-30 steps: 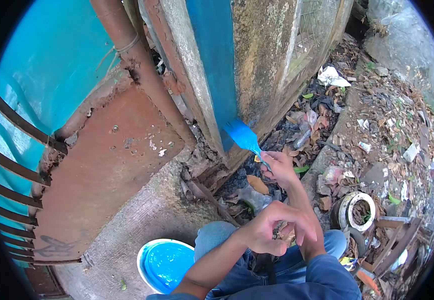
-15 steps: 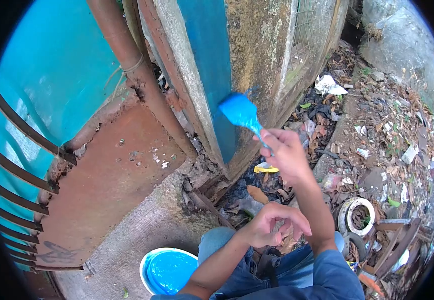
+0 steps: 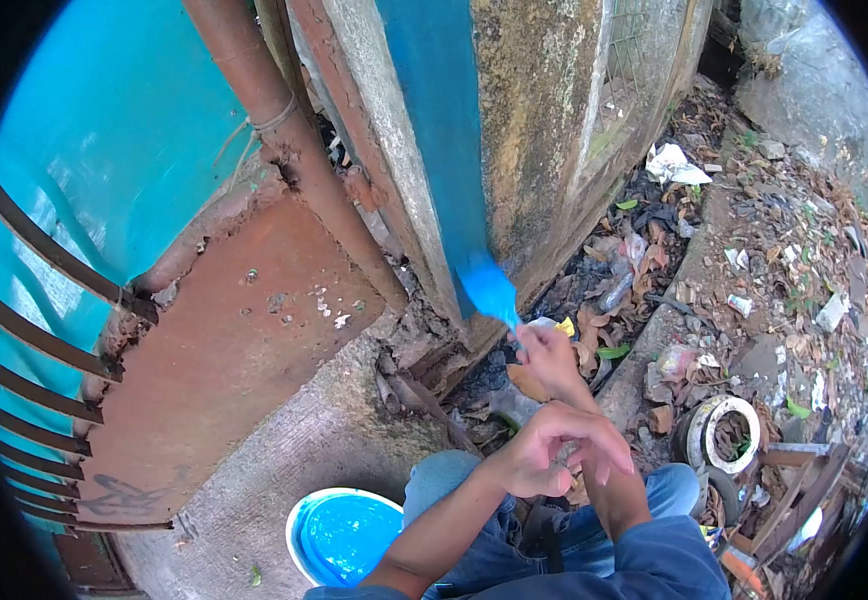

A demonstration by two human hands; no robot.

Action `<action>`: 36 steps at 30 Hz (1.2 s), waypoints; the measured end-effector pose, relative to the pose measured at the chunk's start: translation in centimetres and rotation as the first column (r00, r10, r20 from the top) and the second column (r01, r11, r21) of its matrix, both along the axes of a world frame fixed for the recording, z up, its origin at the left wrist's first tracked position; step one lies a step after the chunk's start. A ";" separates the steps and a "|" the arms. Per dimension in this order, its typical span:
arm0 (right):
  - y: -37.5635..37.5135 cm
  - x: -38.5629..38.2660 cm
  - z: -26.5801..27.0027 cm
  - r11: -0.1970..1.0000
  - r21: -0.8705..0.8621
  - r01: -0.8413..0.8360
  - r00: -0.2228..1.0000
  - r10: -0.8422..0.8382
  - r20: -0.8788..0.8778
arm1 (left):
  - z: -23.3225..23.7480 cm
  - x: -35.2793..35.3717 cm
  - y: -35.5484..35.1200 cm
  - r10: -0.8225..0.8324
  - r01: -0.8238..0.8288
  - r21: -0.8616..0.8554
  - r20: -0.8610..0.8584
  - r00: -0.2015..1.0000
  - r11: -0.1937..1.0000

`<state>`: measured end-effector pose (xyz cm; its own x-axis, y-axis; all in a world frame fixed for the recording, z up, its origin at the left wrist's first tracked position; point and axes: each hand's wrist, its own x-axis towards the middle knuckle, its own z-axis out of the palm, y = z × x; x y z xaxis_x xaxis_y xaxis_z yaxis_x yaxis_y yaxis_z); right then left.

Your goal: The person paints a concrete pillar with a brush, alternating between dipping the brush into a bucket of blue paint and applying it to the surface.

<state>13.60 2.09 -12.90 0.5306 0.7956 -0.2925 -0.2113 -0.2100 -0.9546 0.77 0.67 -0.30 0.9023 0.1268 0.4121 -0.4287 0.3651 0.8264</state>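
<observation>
My right hand (image 3: 551, 362) grips the handle of a paintbrush (image 3: 489, 293) whose bristles are coated in bright blue. The bristles press on the low part of a blue painted strip (image 3: 434, 110) along the corner of a weathered wall. My left hand (image 3: 566, 448) hovers over my lap in front of the right forearm, loosely curled with thumb and fingers apart, holding nothing. Below and left of it, a white-rimmed bucket (image 3: 356, 537) of blue paint stands on the concrete beside my knee.
Curved metal bars (image 3: 39, 345) and a turquoise sheet (image 3: 124, 110) lie on the left, beside a slanting brown pipe (image 3: 254, 85). Litter and dry leaves cover the ground at right, with a white ring-shaped object (image 3: 722, 402) and broken wood (image 3: 804, 500) near my leg.
My right hand has moved the paintbrush down the blue strip toward its lower end. My left hand stays almost where it was. The view has shifted slightly.
</observation>
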 end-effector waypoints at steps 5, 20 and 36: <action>-1.1 -0.2 -9.8 0.979 -0.206 0.008 1.000 -0.007 0.006 | -0.1 0.0 0.0 -0.014 0.014 -0.009 -0.027 1.000 1.000; 0.1 1.4 22.1 0.927 0.375 -0.013 0.996 0.043 -0.072 | -0.2 0.2 0.5 0.012 -0.013 -0.024 -0.066 0.998 1.000; 0.2 -0.3 -4.6 0.996 0.082 0.040 0.992 -0.031 -0.119 | 0.0 -0.2 0.4 0.014 -0.015 -0.023 -0.036 0.999 1.000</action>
